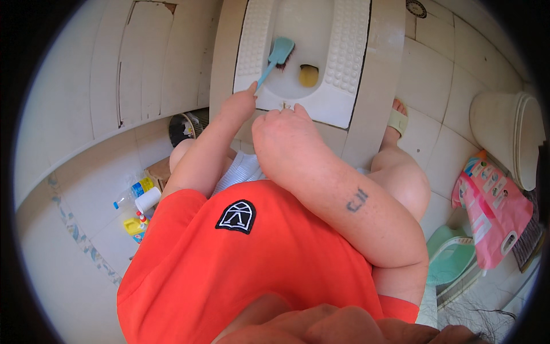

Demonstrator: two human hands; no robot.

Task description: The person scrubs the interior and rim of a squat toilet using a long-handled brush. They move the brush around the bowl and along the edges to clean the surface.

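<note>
My left hand [241, 103] grips the light blue handle of a scrub brush [281, 50]. The brush head has dark reddish bristles and touches the left inner side of a white ceramic squat toilet [297, 21]. To the right of the brush, the round drain opening [308, 76] looks yellowish with a dark upper rim. My right hand [284, 129] is just short of the toilet's near edge, back up and fingers curled. Its palm is hidden, so whether it holds anything does not show. Raised bumps cover both footrests of the toilet.
A wastebasket [182, 129] stands left of the raised step. Plastic bottles [133, 193] and a white cylinder [148, 199] are on the left floor. To the right are a pale bin [494, 129], a pink package [494, 206] and a green plastic container [447, 258].
</note>
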